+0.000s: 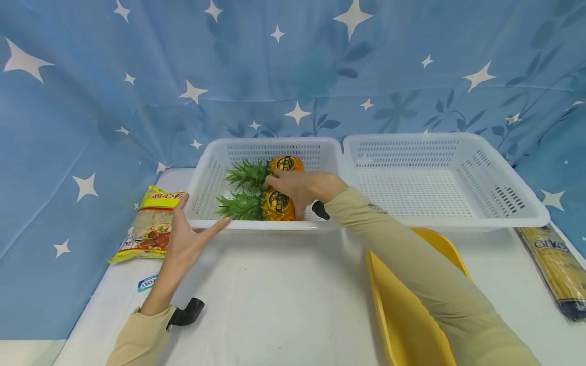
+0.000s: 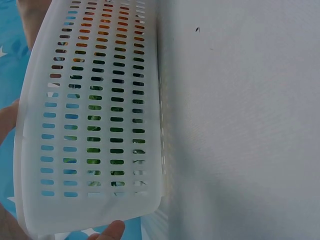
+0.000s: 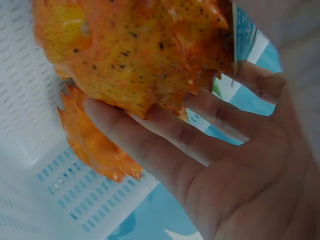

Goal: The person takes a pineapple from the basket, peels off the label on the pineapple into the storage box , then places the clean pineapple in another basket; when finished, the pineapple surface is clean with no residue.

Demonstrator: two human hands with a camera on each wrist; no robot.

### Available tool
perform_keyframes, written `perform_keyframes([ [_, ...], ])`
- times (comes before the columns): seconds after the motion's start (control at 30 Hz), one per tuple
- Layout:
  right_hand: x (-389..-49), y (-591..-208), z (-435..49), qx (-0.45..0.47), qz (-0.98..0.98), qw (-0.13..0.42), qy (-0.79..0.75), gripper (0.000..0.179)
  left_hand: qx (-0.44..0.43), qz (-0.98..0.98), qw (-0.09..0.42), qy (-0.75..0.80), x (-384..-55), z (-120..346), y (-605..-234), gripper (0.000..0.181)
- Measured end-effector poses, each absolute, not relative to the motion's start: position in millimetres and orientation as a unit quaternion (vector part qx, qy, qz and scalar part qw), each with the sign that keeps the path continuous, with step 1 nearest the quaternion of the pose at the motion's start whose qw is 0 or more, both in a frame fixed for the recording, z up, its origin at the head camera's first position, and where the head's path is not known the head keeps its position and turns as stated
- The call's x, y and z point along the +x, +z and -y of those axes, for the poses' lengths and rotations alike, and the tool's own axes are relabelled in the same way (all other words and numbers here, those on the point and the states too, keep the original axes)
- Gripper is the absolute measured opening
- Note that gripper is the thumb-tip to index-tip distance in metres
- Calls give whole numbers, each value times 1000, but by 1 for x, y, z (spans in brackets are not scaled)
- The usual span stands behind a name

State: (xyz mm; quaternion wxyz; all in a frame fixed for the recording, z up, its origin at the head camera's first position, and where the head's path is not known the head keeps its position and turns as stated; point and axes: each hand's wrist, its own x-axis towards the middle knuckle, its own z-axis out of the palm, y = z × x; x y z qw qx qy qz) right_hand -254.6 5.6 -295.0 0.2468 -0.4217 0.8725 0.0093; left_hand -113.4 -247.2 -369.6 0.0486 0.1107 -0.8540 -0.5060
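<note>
Two pineapples with green leafy crowns and black labels lie side by side in the left white basket [image 1: 270, 225], crowns toward the left. My right hand [image 1: 304, 188] reaches over the front pineapple [image 1: 279, 203] and grips it, fingers between it and the rear pineapple [image 1: 290, 163]. Seen from the right wrist, those fingers [image 3: 150, 145] run along the orange, black-specked skin. My left hand [image 1: 185, 241] rests at the basket's front left corner, thumb and forefinger spread wide. In the left wrist view a fingertip [image 2: 115, 230] shows below the slotted basket wall [image 2: 105, 120].
A second white basket [image 1: 448, 222] stands at the right, touching the first. Under my right forearm lies a yellow tray [image 1: 382, 305]. A noodle packet [image 1: 153, 223] and a small blue-white packet [image 1: 146, 283] are at the left, a pasta packet [image 1: 554, 264] at the far right.
</note>
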Motion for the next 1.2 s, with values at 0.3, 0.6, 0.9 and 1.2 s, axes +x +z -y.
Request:
perform_keyframes([
  [0.3,-252,-280,-15,-403,-877,260,29,103,102,850,49,-514,-112,246,-369,120],
  [0.6,-248,-256,-32,-412,-876,249,14,107,105,853,49,-509,-112,245,-369,121],
  [0.9,-231,-220,-54,-397,-894,208,10,108,103,849,50,-515,-111,245,-369,120],
  [1.2,-183,-181,-86,-446,-883,145,-20,98,87,848,60,-519,-111,244,-370,118],
])
